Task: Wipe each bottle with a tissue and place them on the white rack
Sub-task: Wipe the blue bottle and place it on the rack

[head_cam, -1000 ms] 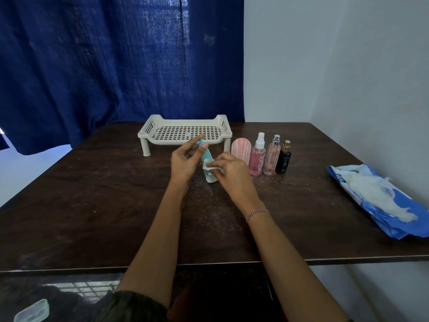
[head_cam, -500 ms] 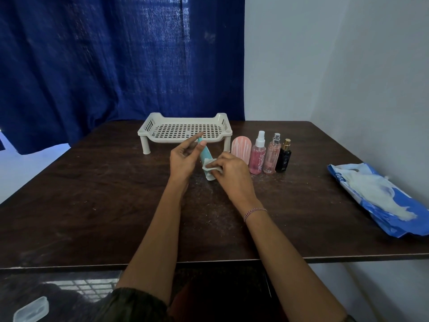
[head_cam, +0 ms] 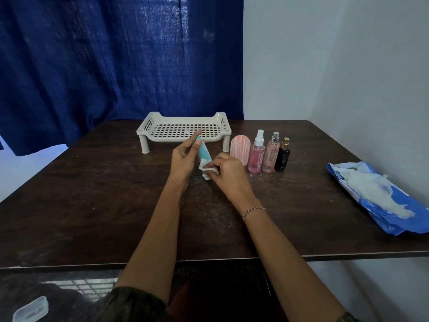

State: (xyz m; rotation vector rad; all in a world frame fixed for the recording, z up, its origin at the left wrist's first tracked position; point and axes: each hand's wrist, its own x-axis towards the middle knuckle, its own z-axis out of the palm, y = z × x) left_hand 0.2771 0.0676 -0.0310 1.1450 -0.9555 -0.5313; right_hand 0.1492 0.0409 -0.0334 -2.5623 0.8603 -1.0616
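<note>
In the head view little has shifted over the last second. The left hand point(head_cam: 183, 158) holds the teal bottle point(head_cam: 203, 151) near its cap as before, thumb and curled fingers around it and the forefinger stretched out straight toward the rack. The right hand point(head_cam: 228, 171) has kept the tissue point(head_cam: 205, 166) pinched between thumb and fingertips, and the wad has moved only slightly along the lower part of the bottle. The bottle is tilted, cap leaning away and to the left, its lower end low over the table point(head_cam: 92, 194) just in front of the white rack point(head_cam: 183, 131) - whether it touches the wood cannot be told. Judging by this, the wiping of this bottle is still going on and the lower end is the part being cleaned; it has not yet gone to the rack, which holds nothing.

Four more bottles stand upright in a row just right of the rack: a pink ribbed bottle point(head_cam: 240, 149), a pink spray bottle point(head_cam: 256, 155), a pink perfume bottle point(head_cam: 271, 154) and a black bottle point(head_cam: 282, 155). The ribbed one is just beside the right hand, so a wide stroke could knock it. A blue tissue packet point(head_cam: 376, 196) lies well apart at the right edge. The way from the hands to the rack is short and open - only the raised front rim has to be cleared
</note>
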